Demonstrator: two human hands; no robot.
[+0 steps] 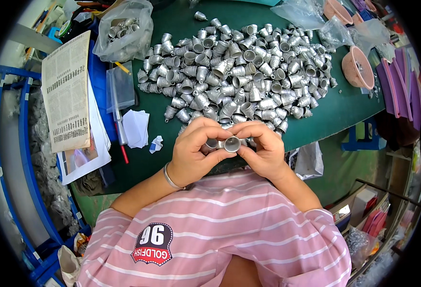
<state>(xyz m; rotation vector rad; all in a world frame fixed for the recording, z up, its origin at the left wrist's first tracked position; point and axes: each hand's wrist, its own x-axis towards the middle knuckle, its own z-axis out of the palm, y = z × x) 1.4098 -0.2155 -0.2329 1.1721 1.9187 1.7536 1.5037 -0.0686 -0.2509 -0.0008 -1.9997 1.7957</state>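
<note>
A small silver metal bell [232,144] is pinched between both my hands near the table's front edge, its round mouth facing up toward me. My left hand [193,150] closes on it from the left, with a second bell [211,143] tucked among the same fingers. From the other side, the thumb and fingers of my right hand [263,148] grip the rim. Something silvery shows behind the right fingers, partly hidden. Just beyond my hands spreads a large heap of similar bells [239,71], lying at all angles on the dark green table [315,125].
A clear plastic bag [123,31] with more metal pieces stands at the back left. Newspaper [67,91], white paper slips [136,128] and a red pen [123,148] lie left. A pink basket [358,68] sits right, near purple sheets [396,86]. Blue racks [12,158] stand left.
</note>
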